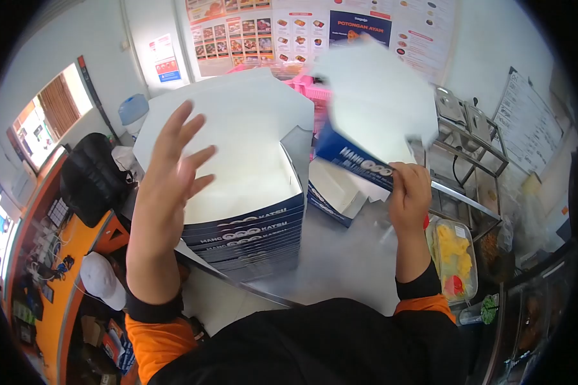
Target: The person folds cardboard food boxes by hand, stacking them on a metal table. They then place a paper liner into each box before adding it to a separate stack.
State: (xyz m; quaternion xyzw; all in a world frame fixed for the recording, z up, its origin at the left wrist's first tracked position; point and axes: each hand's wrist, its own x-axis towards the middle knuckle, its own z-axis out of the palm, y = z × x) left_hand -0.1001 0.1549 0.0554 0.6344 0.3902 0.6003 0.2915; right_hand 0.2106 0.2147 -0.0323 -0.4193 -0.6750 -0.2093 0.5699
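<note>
My right hand point(411, 192) grips the front edge of a navy-and-white cardboard food box point(379, 109), its lid raised and blurred by motion. My left hand point(170, 173) is up with fingers spread, holding nothing, in front of the left side of a tall stack of nested boxes point(247, 234). The top box of that stack stands open, its large white lid point(237, 96) tilted back. Another open box point(337, 189) rests on the metal table point(340, 263), partly hidden beneath the held box.
At the right, a clear tub of yellow food point(453, 263) with a red scoop-like item sits beside a metal rack point(472, 135). A pink basket point(308, 90) stands behind the boxes. An orange counter point(64, 301) and black chair point(87, 176) are at left.
</note>
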